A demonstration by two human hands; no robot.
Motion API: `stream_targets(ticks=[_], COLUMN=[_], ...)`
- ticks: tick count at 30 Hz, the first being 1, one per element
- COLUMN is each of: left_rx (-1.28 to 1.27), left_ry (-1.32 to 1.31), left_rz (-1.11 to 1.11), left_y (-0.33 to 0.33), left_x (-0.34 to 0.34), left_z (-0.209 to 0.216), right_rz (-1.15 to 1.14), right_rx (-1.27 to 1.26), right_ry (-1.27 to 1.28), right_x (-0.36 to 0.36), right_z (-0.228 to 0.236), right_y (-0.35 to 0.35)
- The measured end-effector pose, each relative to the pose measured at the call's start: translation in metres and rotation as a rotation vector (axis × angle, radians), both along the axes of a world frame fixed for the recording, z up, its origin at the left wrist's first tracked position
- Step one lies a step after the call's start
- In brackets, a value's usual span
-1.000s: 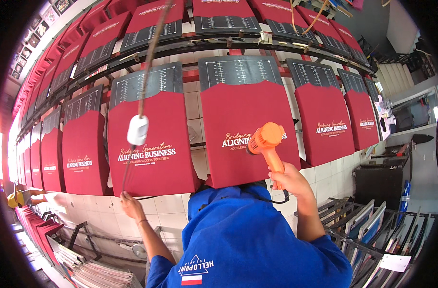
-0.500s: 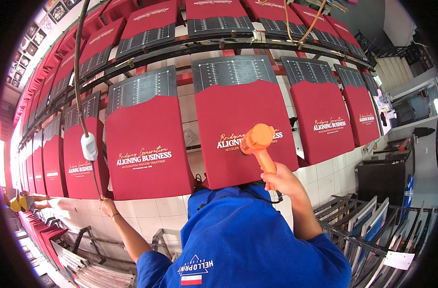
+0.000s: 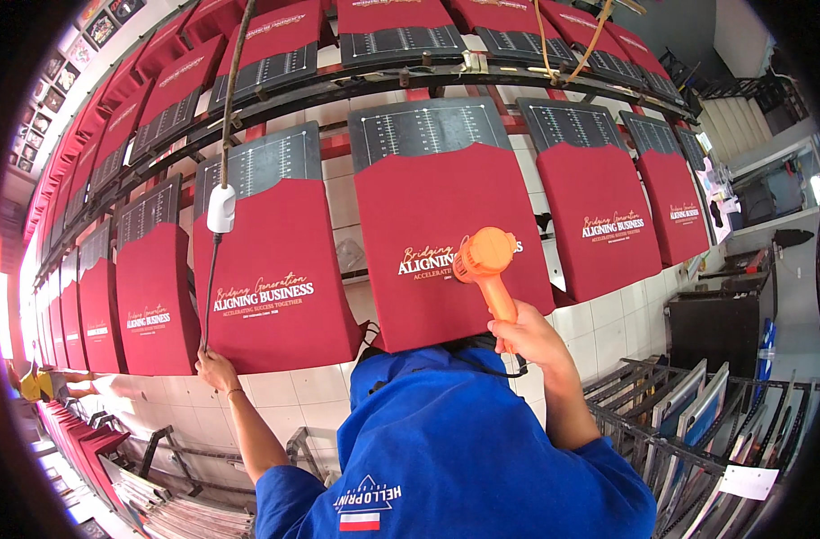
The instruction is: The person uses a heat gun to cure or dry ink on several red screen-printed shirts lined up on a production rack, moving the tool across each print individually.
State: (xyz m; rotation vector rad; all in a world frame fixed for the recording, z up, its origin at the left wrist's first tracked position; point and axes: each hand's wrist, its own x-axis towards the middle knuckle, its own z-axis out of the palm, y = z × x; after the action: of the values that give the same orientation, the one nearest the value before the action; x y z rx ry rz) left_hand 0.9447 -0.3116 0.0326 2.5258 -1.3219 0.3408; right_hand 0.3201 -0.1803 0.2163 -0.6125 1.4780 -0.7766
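Observation:
My right hand (image 3: 529, 339) is wrapped round the handle of an orange heat gun (image 3: 487, 255). Its round body hangs over the printed lettering of a red shirt (image 3: 446, 202) stretched on a dark board (image 3: 428, 124), hiding part of the print. To the left, my left hand (image 3: 216, 369) grips a black power cord (image 3: 210, 292). That cord runs up to a white plug connector (image 3: 220, 208) on a hanging cable (image 3: 236, 81). Behind the cord lies another red printed shirt (image 3: 275, 242) on its board.
More red shirts on boards line both sides and a second row behind a black rail (image 3: 374, 88). A rack of screen frames (image 3: 688, 422) stands at the lower right. Tan cords (image 3: 582, 58) hang at the top. Another person in yellow (image 3: 38, 384) is at the far left.
The hanging cable and white connector have swung right, with my left hand moving slightly right along with the cord. The heat gun stays over the same shirt's print.

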Motion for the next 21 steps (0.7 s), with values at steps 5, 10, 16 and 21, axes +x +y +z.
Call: stream_targets(ticks=[5, 10, 16, 21], left_rx=[-0.126, -0.164, 0.075, 0.197], left_ry=[-0.09, 0.162, 0.392, 0.215], left_rz=[0.003, -0.673, -1.112, -1.133], left_y=[0.0, 0.021, 0.012, 0.006], left_x=[-0.081, -0.237, -0.393, -0.431], left_z=[0.013, 0.014, 0.016, 0.01], right_rz=[-0.031, -0.064, -0.036, -0.091], right_rx=[-0.015, -0.019, -0.022, -0.044], right_ry=[0.017, 0.031, 0.061, 0.02], right_x=[-0.006, -0.01, -0.022, -0.031], right_z=[-0.007, -0.004, -0.001, 0.002], right_y=[0.007, 0.01, 0.012, 0.018])
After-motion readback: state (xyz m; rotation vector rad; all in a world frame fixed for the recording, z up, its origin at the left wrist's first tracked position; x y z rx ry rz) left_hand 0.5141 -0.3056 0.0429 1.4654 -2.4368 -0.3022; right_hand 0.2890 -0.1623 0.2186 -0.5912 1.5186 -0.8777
